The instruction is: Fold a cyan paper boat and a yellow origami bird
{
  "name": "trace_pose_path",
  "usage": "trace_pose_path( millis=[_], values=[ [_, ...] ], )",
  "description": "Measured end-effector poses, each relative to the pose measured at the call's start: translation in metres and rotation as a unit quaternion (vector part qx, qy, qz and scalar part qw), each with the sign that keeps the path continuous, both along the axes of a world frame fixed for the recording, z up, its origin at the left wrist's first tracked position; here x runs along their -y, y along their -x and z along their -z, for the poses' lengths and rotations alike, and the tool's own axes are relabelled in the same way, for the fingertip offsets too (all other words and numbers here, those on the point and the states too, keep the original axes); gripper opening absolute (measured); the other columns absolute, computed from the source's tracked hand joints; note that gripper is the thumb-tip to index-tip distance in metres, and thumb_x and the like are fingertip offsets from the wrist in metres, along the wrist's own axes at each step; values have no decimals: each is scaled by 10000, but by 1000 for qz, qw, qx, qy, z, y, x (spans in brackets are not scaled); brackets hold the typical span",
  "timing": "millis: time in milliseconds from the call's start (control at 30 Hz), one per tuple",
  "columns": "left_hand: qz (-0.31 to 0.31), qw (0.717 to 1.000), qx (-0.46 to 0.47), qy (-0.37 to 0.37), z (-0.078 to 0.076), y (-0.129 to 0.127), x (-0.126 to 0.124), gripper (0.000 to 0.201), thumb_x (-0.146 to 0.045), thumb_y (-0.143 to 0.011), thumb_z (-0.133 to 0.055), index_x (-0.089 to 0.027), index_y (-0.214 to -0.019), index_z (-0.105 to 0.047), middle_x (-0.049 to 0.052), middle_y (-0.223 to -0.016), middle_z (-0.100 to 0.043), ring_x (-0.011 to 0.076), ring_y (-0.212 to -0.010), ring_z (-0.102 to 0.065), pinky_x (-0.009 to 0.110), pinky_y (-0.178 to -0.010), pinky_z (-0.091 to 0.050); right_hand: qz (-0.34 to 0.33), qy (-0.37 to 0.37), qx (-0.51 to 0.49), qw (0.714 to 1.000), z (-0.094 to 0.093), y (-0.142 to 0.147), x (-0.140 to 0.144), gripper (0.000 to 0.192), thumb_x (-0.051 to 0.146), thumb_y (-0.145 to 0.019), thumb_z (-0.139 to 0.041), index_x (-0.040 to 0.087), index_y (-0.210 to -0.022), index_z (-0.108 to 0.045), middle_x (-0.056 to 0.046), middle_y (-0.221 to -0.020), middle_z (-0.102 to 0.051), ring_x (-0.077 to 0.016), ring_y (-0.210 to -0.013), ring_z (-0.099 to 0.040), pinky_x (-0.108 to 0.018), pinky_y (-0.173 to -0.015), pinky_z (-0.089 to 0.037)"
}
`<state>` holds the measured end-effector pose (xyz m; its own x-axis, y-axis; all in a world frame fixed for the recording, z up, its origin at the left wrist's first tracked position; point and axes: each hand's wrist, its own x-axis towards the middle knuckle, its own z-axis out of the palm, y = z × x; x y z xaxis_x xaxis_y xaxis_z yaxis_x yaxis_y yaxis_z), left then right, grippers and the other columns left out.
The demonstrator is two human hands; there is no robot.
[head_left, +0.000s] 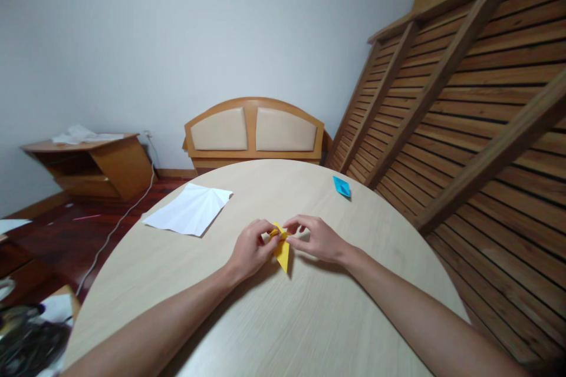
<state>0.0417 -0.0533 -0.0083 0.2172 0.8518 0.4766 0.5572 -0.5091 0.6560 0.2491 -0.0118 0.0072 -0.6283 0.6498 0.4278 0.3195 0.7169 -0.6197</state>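
Note:
A small folded yellow paper (282, 251) lies near the middle of the round light-wood table (274, 318), its point aimed toward me. My left hand (250, 250) pinches its upper left part with the fingertips. My right hand (316, 238) pinches the upper right part, fingers curled. Both hands meet over the top of the paper, which rests on or just above the tabletop.
A creased white sheet (190, 210) lies at the table's far left. A small blue folded paper (342, 187) sits at the far right edge. Behind the table stand a padded headboard (253, 131), a leaning slatted bed frame (464, 106) and a low wooden cabinet (95, 165).

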Motion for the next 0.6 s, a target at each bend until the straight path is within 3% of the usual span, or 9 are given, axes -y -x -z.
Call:
trace_pose_path(
  millis=[133,433,600],
  values=[
    [6,1000,9,9,1,-1,-1,132,-261,-878,-571,-189,-831,-671,32,-809,-678,155,-731,-582,246,-621,-443,14,-14,9,1000,-1,4,3,79,227,-876,-643,198,-911,-708,-33,-890,-730,-167,-821,-650,-302,-769,-487],
    [-46,997,40,49,8,2,-6,221,-315,-916,-534,-185,-1040,-664,67,-972,-701,180,-831,-641,262,-625,-496,92,-11,-31,995,-2,-2,-8,102,230,-876,-619,181,-870,-708,-42,-858,-725,-162,-772,-642,-297,-733,-486],
    [-69,996,-22,48,15,5,-10,206,-267,-908,-544,-177,-1060,-648,93,-1078,-696,222,-978,-644,371,-851,-524,140,12,-53,989,-1,-12,-19,152,289,-874,-616,170,-877,-711,-49,-851,-724,-166,-751,-644,-298,-706,-491]
  ],
)
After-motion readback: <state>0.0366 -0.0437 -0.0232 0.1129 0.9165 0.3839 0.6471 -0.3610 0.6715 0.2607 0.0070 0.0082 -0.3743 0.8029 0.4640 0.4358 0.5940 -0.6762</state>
